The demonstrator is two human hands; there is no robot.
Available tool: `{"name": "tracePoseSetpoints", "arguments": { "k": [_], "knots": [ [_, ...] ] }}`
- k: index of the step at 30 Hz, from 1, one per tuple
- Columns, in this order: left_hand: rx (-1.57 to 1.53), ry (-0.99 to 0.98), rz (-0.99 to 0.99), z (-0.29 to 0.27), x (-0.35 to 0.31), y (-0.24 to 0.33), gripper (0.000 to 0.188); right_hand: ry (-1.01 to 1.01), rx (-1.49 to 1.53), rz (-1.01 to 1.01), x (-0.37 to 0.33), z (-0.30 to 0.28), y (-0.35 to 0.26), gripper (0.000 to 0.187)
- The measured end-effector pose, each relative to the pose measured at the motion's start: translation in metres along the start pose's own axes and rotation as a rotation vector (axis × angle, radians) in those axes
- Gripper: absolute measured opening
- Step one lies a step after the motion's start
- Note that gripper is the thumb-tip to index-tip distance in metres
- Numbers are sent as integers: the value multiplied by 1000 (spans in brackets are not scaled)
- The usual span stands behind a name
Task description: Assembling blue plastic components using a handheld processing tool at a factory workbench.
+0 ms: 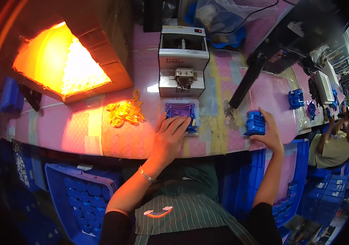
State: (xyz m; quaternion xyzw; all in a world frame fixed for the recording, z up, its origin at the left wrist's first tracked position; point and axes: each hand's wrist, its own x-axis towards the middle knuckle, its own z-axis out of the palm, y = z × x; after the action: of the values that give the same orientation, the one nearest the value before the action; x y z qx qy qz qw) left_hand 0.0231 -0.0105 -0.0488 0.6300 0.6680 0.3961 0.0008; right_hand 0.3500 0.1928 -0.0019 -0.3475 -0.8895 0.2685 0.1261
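Observation:
In front of the bench machine point(182, 65), a blue plastic frame point(178, 110) lies on a white square base point(195, 107). My left hand point(171, 132) is closed over its near side, thumb at the left and fingers across it; they hide part of it. Farther right, my right hand point(270, 132) holds a ribbed blue plastic part point(256, 122) upright on the table, thumb near its bottom and fingers near its top. A pile of small orange-looking loops point(125, 113) lies left of the machine.
A cardboard box point(119, 61) with a glowing opening stands at the left. A dark post point(246, 83) leans down at the right, near another blue part point(296, 99). Blue crates point(56, 179) sit below the table edge. Another person point(332, 145) is at far right.

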Motion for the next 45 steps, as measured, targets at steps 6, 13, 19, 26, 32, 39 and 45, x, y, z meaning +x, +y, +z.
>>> {"name": "tracePoseSetpoints", "arguments": {
  "k": [6,13,19,26,32,39,45],
  "knots": [
    [-126,102,-15,-17,-1,-6,40,242,94,-137,33,54,-102,107],
    [-285,264,-292,-43,-11,-24,26,243,38,-322,89,119,-182,104],
    [-311,257,-269,-40,-17,-28,33,172,-94,-302,90,132,-183,104],
    [-40,52,40,-22,-17,-14,54,202,-215,-307,88,141,-171,107],
    [-20,158,13,-23,-24,-15,54,187,-128,-417,85,134,-186,99],
    [-644,274,-201,-63,-40,2,64,205,437,-408,93,130,-207,88],
    [-768,246,-516,-134,-131,0,68,-156,709,-394,81,205,-275,54]
  ]
}}
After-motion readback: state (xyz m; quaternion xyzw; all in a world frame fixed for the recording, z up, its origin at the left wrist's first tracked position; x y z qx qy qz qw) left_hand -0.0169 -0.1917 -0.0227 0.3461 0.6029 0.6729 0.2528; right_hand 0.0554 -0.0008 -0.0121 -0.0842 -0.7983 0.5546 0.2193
